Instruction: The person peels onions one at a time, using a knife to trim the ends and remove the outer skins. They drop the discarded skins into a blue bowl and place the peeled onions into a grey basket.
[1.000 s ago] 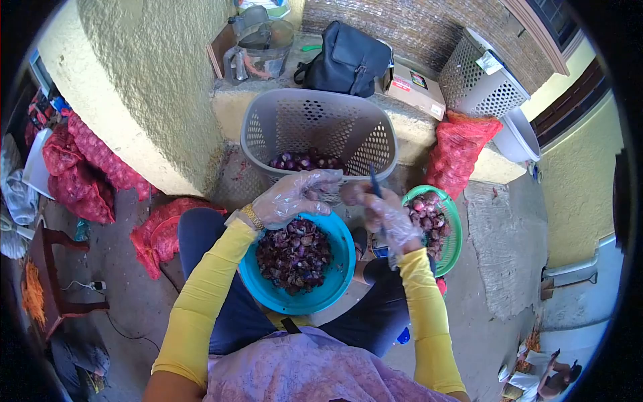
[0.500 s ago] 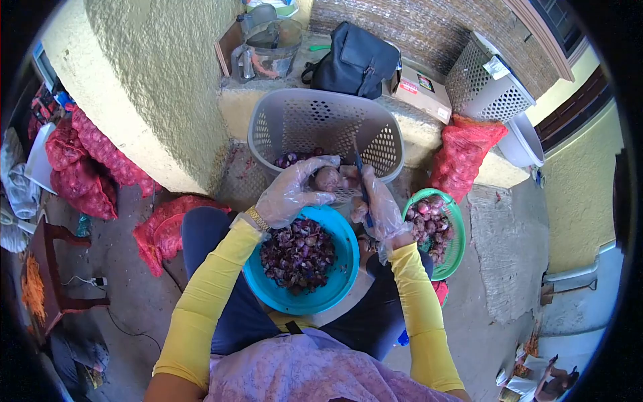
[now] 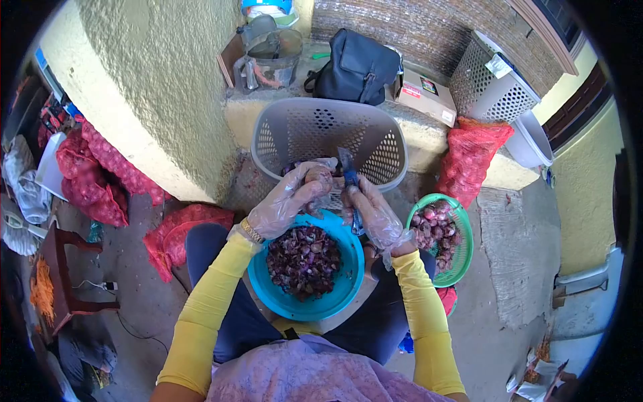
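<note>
My left hand (image 3: 280, 201), in a clear plastic glove, is closed around an onion (image 3: 319, 177). My right hand (image 3: 375, 213), gloved the same way, grips a knife (image 3: 347, 166) whose blade points up and away from me. Both hands are close together above the far rim of a blue basin (image 3: 273, 303), which holds a heap of dark purple onion peelings (image 3: 305, 261). Just beyond them stands a grey perforated laundry basket (image 3: 328, 112), with some purple onions partly hidden behind my left hand.
At my right is a green basket (image 3: 467, 249) of onions (image 3: 435, 231), with a full red mesh sack (image 3: 472, 157) behind it. More red sacks (image 3: 90, 181) lie at the left by the wall. A black backpack (image 3: 358, 67) and a cardboard box (image 3: 426, 97) rest on the ledge.
My right hand has turned the knife, so its blade shows broader and nearer the onion. The left hand has rotated the onion slightly. The whole view has shifted a little.
</note>
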The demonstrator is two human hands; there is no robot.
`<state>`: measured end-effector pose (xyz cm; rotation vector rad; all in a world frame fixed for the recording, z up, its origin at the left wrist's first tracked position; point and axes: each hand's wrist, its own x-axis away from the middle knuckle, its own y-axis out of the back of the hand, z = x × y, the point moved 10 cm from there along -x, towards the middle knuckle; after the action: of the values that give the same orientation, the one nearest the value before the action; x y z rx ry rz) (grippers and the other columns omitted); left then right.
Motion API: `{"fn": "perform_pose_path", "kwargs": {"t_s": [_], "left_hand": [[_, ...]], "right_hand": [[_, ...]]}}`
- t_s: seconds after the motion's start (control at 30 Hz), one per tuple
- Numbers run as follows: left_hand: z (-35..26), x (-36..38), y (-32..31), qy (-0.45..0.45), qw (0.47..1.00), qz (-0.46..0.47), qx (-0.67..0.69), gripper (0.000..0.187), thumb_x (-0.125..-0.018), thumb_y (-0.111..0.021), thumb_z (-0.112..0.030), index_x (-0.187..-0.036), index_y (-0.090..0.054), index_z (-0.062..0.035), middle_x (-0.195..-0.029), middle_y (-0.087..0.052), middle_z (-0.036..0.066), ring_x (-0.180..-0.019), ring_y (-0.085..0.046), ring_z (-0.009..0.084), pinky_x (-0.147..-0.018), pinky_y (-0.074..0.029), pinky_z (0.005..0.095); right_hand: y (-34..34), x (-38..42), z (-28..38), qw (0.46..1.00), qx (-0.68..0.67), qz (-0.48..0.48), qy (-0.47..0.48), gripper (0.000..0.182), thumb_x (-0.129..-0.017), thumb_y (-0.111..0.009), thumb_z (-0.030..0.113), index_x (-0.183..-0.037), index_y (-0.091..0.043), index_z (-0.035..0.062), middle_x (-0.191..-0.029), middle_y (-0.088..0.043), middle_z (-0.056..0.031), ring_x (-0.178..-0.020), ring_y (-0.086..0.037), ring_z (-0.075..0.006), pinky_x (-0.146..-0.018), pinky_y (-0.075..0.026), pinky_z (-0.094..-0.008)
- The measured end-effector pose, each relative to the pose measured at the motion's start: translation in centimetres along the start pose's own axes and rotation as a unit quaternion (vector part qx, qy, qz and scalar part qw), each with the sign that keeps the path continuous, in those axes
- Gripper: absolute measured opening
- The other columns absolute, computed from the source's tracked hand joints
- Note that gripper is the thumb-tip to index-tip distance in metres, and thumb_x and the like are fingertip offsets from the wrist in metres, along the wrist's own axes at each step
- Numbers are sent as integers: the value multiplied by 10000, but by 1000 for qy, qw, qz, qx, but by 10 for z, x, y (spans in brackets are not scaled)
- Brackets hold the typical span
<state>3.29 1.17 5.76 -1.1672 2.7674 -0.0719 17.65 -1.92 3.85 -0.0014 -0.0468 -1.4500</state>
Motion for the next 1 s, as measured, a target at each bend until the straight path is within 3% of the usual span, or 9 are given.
{"fn": "perform_pose_path", "kwargs": {"t_s": [0.07, 0.2, 0.33, 0.4, 0.43, 0.53, 0.7, 0.8, 1.0], "left_hand": [[6, -4, 9, 2, 997, -24, 74, 452, -1094, -546, -265, -1469, -464, -25, -1140, -608, 18, -936, -571, 89, -769, -551, 249], [10, -22, 18, -26, 997, 33, 72, 429, -1089, -560, -238, -1445, -475, -15, -1115, -617, 14, -903, -582, 94, -799, -539, 258], [-22, -21, 25, -111, 980, -59, -156, 451, -1050, -615, -189, -1428, -468, 7, -1106, -651, 77, -943, -648, 178, -881, -530, 316], [-27, -19, 22, -146, 946, -78, -278, 474, -1033, -635, -178, -1430, -462, 15, -1099, -660, 103, -970, -669, 219, -909, -526, 340], [-23, -17, 23, -156, 927, -98, -328, 493, -1021, -645, -188, -1430, -459, 16, -1092, -676, 128, -997, -683, 277, -922, -530, 372], [-10, -19, 24, -148, 898, -115, -398, 521, -1005, -660, -210, -1431, -455, 10, -1096, -708, 163, -1041, -694, 368, -936, -538, 421], [5, -25, 20, -84, 878, -117, -456, 522, -1006, -655, -268, -1421, -465, -15, -1137, -728, 183, -1080, -678, 422, -926, -547, 463], [8, -27, 16, -64, 859, -112, -496, 516, -1013, -641, -314, -1408, -478, -25, -1140, -724, 191, -1073, -677, 428, -911, -543, 484], [13, -29, 15, -73, 840, -127, -523, 526, -1013, -637, -345, -1406, -477, -35, -1132, -716, 213, -1016, -682, 446, -883, -538, 514]], "right_hand": [[-6, -10, 11, 998, 39, 21, 32, 235, -1107, -474, 207, -1249, -580, 53, -811, -533, 16, -718, -520, -84, -651, -465, -266], [-4, -28, 32, 994, 87, -7, 67, 233, -1099, -490, 190, -1233, -582, 23, -804, -575, -5, -689, -535, -101, -608, -466, -309], [-10, -8, 25, 989, 136, -37, 41, 268, -1095, -464, 135, -1327, -551, 34, -890, -600, -28, -778, -577, -97, -673, -481, -276], [-10, 14, 37, 943, 252, -131, 175, 269, -1066, -492, 81, -1318, -541, 2, -817, -598, -106, -711, -610, -187, -650, -499, -347], [-14, 17, 26, 943, 251, -134, 171, 269, -1066, -492, 81, -1318, -541, 2, -817, -598, -106, -711, -610, -187, -650, -499, -347], [-30, 34, 21, 896, 357, -177, 194, 224, -1035, -547, 52, -1242, -546, -33, -752, -574, -215, -636, -600, -384, -602, -471, -449], [-33, 37, 9, 890, 372, -205, 169, 191, -1023, -566, 49, -1187, -552, -48, -669, -552, -199, -586, -583, -395, -550, -441, -452], [-37, 38, 9, 833, 465, -227, 193, 181, -1019, -574, 52, -1179, -566, -33, -674, -548, -203, -581, -578, -382, -550, -442, -453], [-43, 35, 4, 812, 522, -201, 169, 275, -1011, -595, 69, -1248, -576, -68, -790, -600, -210, -685, -614, -345, -631, -487, -422]]}}
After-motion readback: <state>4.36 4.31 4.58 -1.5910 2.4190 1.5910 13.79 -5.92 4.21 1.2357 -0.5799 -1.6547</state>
